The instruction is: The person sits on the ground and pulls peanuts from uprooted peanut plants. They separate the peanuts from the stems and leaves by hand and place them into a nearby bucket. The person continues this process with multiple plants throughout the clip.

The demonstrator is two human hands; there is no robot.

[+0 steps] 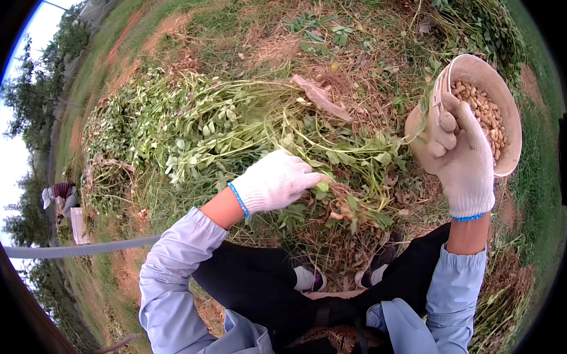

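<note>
My left hand (pixel 283 180), in a white knit glove with a blue cuff edge, grips a peanut plant near its root end (pixel 343 200). A few pods hang at the roots, and green leafy stems lie around them. My right hand (pixel 465 156), gloved alike, is at the near side of a pale plastic bucket (pixel 510 122), overlapping its rim. Its fingers are curled; whether they hold anything is hidden. Picked peanuts (pixel 485 111) lie inside the bucket, which tilts towards me in this view.
Uprooted peanut plants (pixel 183 115) are heaped ahead and to the left. A crumpled translucent plastic piece (pixel 320 97) lies on the dry grass. More plants (pixel 482 25) are piled at upper right. A grey pole (pixel 80 249) crosses at left. Farther off, a person (pixel 61 196) bends beside a pale container (pixel 79 225).
</note>
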